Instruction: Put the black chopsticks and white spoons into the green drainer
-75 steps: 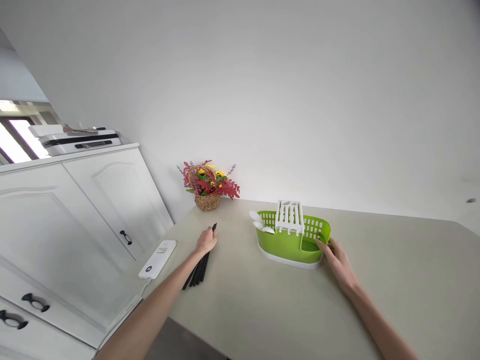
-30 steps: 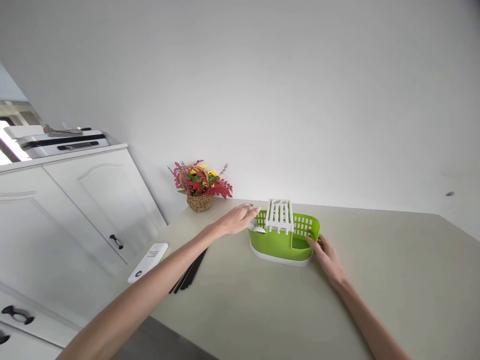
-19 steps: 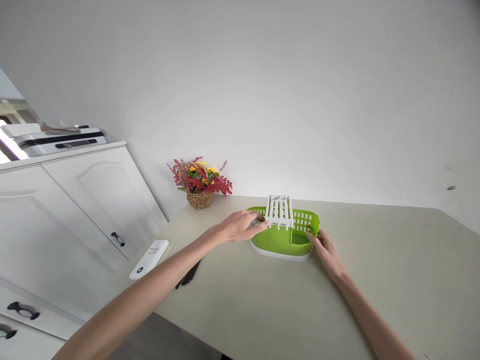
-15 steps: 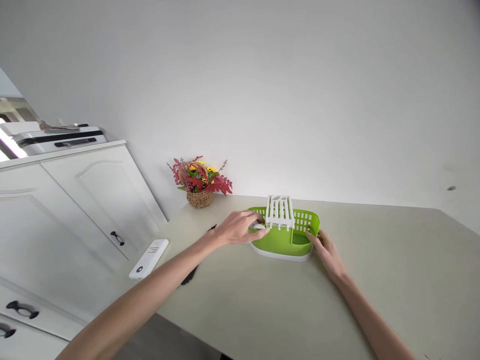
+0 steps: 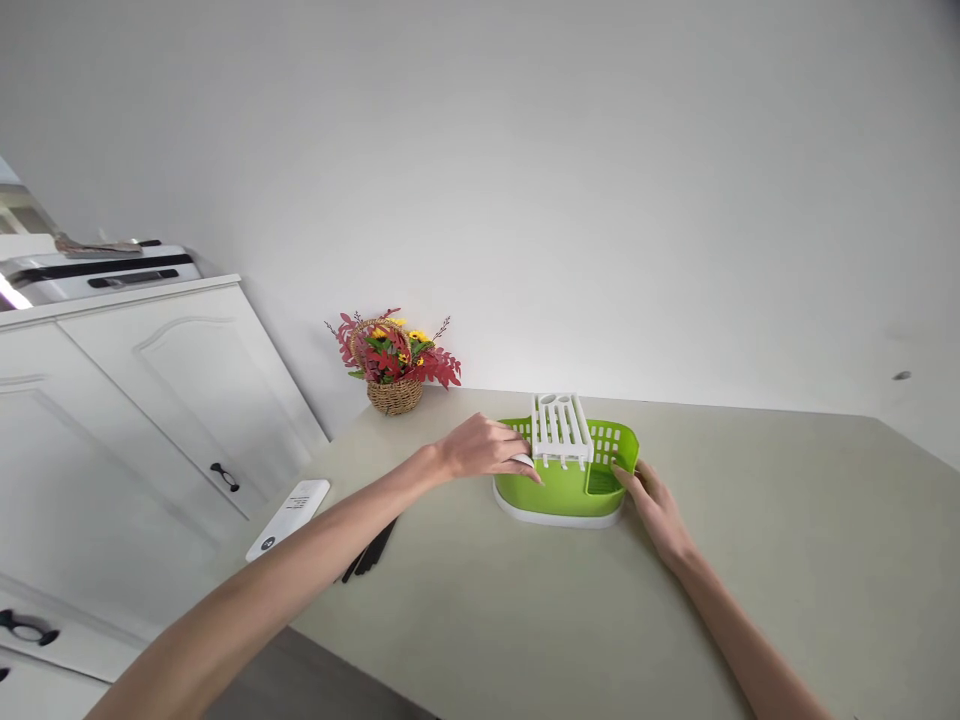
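Observation:
A green plastic cutlery caddy [image 5: 559, 492] on a white base stands on the beige countertop [image 5: 750, 520], with a white slotted insert [image 5: 559, 428] rising from its middle. My left hand [image 5: 484, 449] reaches over the caddy's left end, its fingers closed around a white spoon [image 5: 523, 461] that lies in the left compartment. My right hand [image 5: 651, 503] grips the caddy's right end, thumb at the rim. Several black chopsticks [image 5: 373, 549] lie on the counter under my left forearm, partly hidden by it.
A wicker basket of red and yellow flowers [image 5: 391, 358] stands at the back against the wall. A white flat device [image 5: 289, 505] lies near the counter's left edge. White cabinets [image 5: 150, 400] with dark handles stand left, an appliance [image 5: 97, 268] on top.
My left hand left the black chopsticks, crossed to the caddy's left end and closed on a white spoon. My right hand stayed on the caddy's right end. The view shifted slightly.

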The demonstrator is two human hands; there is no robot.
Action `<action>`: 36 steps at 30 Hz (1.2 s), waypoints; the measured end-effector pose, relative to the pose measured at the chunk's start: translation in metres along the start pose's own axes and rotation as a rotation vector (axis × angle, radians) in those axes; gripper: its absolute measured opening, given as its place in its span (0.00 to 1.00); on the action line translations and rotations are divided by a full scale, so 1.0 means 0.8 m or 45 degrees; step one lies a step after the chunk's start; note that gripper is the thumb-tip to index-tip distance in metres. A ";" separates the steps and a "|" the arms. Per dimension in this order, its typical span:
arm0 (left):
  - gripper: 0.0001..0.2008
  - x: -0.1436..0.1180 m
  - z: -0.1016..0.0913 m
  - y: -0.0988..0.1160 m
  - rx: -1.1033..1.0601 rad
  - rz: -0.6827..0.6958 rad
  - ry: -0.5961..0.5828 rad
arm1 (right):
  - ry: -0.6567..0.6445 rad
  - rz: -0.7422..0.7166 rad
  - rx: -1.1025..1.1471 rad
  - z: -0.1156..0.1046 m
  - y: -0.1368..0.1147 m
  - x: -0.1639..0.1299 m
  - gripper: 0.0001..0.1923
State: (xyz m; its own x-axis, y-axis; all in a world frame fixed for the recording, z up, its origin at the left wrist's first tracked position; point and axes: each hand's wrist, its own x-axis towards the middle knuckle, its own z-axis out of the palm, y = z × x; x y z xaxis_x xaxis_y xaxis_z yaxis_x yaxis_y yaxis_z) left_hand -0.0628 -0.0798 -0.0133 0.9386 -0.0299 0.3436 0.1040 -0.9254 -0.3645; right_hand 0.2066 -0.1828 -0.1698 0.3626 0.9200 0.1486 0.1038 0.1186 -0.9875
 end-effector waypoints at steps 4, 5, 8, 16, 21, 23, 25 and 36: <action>0.22 0.002 -0.011 0.001 0.112 0.081 0.038 | -0.010 -0.004 -0.042 -0.001 0.000 -0.001 0.28; 0.22 0.002 -0.015 0.001 0.136 0.080 0.036 | -0.012 -0.007 -0.049 -0.002 0.000 -0.001 0.28; 0.21 0.000 -0.028 0.001 0.200 0.073 0.003 | -0.023 -0.017 -0.059 -0.002 0.002 -0.002 0.29; 0.23 0.014 -0.072 -0.001 0.193 -0.061 0.029 | -0.026 -0.016 -0.098 -0.003 0.003 -0.003 0.28; 0.25 0.027 -0.077 -0.022 0.057 -0.385 0.116 | -0.035 -0.015 -0.105 -0.003 0.001 -0.004 0.27; 0.26 0.027 -0.071 -0.028 0.062 -0.487 0.123 | -0.033 -0.018 -0.098 -0.003 0.002 -0.003 0.27; 0.28 0.025 -0.064 -0.032 0.069 -0.585 0.122 | -0.031 -0.023 -0.089 -0.002 0.002 -0.002 0.27; 0.28 0.008 -0.042 -0.064 -0.145 -1.092 0.225 | -0.027 -0.049 -0.035 -0.001 0.005 0.000 0.28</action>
State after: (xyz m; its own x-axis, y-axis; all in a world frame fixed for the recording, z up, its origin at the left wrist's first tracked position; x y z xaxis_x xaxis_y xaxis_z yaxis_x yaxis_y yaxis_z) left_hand -0.0732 -0.0458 0.0368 0.4868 0.6425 0.5918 0.7068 -0.6878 0.1654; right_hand 0.2077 -0.1827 -0.1735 0.3383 0.9226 0.1851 0.1431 0.1440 -0.9792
